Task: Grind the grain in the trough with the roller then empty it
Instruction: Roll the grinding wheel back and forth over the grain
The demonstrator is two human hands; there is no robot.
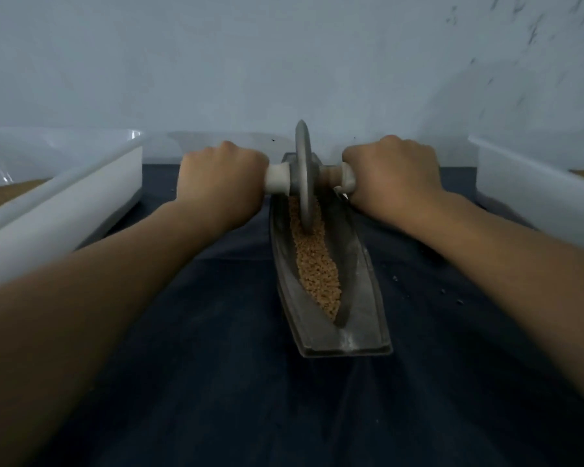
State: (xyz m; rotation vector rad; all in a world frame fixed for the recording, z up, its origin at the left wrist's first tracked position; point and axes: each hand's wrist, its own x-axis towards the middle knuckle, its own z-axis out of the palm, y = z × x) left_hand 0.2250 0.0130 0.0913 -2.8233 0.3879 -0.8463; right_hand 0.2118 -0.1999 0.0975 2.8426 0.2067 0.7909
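A long grey boat-shaped trough [361, 298] lies lengthwise on the dark cloth, pointing away from me. Tan grain [317, 267] fills its groove. A grey disc roller [304, 176] stands upright in the groove near the far end, its rim down in the grain. A pale axle handle sticks out on both sides of the disc. My left hand [221, 178] grips the left handle end and my right hand [391, 175] grips the right end, knuckles up. Both forearms stretch forward from the bottom corners.
A white plastic tub [81, 197] with tan grain inside stands at the left. Another white tub [536, 193] stands at the right, also showing tan contents at its edge. A pale wall rises just behind the trough. A few crumbs lie on the dark cloth [216, 365] at right.
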